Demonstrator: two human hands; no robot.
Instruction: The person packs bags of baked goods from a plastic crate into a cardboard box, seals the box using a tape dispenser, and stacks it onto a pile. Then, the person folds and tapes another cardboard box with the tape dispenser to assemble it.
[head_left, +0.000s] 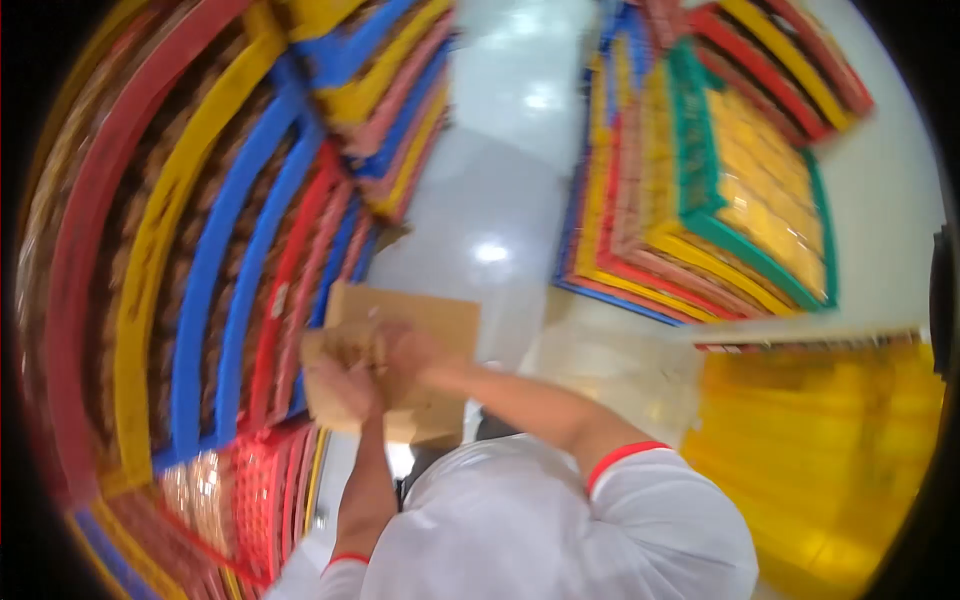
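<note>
A brown cardboard box [455, 325] stands in front of me, below my hands. My left hand [345, 385] is over its left side, fingers curled around something brownish that blur keeps me from making out. Close beside it, my right hand [402, 352] reaches in from the right above the box. Its fingers are smeared by motion, so whether they grip anything does not show. Both hands are nearly touching.
Stacked red, yellow and blue crates [200, 270] with brown contents rise close on my left. More crates stand at the right, topped by a green crate [700, 190] of yellow packs. A yellow translucent sheet or surface [820, 450] lies at lower right. Shiny floor [490, 190] runs ahead.
</note>
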